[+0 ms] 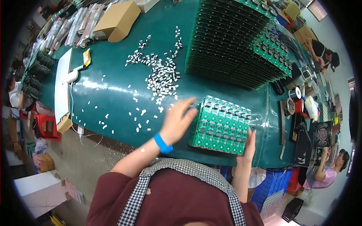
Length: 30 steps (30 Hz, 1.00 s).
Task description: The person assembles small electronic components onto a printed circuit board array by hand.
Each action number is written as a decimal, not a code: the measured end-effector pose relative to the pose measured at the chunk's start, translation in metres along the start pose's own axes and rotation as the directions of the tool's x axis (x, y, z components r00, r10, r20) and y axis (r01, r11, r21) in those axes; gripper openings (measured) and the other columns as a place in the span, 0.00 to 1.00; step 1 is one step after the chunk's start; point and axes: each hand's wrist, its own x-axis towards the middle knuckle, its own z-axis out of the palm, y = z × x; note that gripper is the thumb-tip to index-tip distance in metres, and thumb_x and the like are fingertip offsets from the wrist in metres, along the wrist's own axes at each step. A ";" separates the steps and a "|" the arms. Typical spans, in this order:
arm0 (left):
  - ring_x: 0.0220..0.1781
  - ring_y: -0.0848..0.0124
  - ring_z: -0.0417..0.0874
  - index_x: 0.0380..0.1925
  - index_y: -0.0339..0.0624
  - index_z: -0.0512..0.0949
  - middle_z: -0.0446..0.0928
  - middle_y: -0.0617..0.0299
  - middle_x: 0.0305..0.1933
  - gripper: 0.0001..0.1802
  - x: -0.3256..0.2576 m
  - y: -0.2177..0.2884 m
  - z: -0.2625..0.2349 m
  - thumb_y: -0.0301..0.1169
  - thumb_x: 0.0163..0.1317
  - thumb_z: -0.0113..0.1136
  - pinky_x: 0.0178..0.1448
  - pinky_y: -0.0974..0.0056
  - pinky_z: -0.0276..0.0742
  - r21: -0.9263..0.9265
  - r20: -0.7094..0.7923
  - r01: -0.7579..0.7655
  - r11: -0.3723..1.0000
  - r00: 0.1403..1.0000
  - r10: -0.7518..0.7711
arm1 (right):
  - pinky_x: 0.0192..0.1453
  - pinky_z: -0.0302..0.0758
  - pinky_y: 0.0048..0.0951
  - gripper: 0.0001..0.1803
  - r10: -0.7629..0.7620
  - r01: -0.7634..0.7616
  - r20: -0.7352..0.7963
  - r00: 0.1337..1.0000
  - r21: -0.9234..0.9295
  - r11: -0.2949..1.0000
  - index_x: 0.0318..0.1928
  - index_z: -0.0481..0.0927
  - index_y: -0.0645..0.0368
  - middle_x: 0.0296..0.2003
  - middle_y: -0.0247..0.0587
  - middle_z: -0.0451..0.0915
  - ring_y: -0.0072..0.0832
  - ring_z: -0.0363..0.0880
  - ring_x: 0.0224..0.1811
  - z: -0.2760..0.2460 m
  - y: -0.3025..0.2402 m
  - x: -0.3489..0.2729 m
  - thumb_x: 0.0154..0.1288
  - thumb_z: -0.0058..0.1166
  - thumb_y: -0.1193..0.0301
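Observation:
A green circuit board panel (222, 126) with rows of small components lies on the dark green table (113, 86) in front of me. My left hand (178, 119), with a blue wristband, hovers at the panel's left edge, fingers spread and blurred; whether a small part sits in the fingertips cannot be told. My right hand (249, 145) grips the panel's near right corner. A heap of small silver metal parts (163, 75) lies beyond my left hand, with several loose white bits (137, 113) scattered nearer.
Tall stacks of green boards (233, 41) stand at the back right. A cardboard box (117, 20), packets (75, 26), and a white tray (62, 86) sit at the left. Solder reels and tools (301, 101) crowd the right end. Other people (324, 54) sit nearby.

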 end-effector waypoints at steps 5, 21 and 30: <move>0.46 0.59 0.72 0.38 0.41 0.79 0.73 0.54 0.39 0.14 0.049 -0.015 -0.036 0.35 0.54 0.59 0.52 0.54 0.64 0.898 -0.178 0.023 0.439 0.932 0.315 | 0.63 0.65 0.39 0.27 -0.219 0.126 -0.210 0.953 -0.380 0.916 0.63 0.65 0.62 0.61 0.47 0.69 0.37 0.66 0.64 -0.007 -0.018 -0.017 0.74 0.38 0.55; 0.40 0.78 0.80 0.39 0.33 0.79 0.81 0.64 0.36 0.08 -0.033 0.059 -0.031 0.22 0.59 0.62 0.46 0.72 0.76 -0.611 0.373 0.215 0.762 0.927 0.037 | 0.35 0.79 0.29 0.16 -0.416 0.882 0.805 0.423 -0.472 -0.017 0.40 0.80 0.58 0.37 0.41 0.81 0.34 0.82 0.34 0.133 -0.020 -0.041 0.47 0.66 0.78; 0.43 0.74 0.80 0.38 0.31 0.80 0.81 0.58 0.39 0.07 -0.054 0.055 -0.027 0.20 0.58 0.62 0.49 0.68 0.76 -0.573 0.164 -0.093 0.815 0.961 0.224 | 0.37 0.79 0.26 0.08 -0.585 0.743 0.502 0.637 -0.603 0.292 0.32 0.81 0.62 0.31 0.42 0.82 0.30 0.83 0.33 0.140 -0.012 -0.057 0.49 0.66 0.80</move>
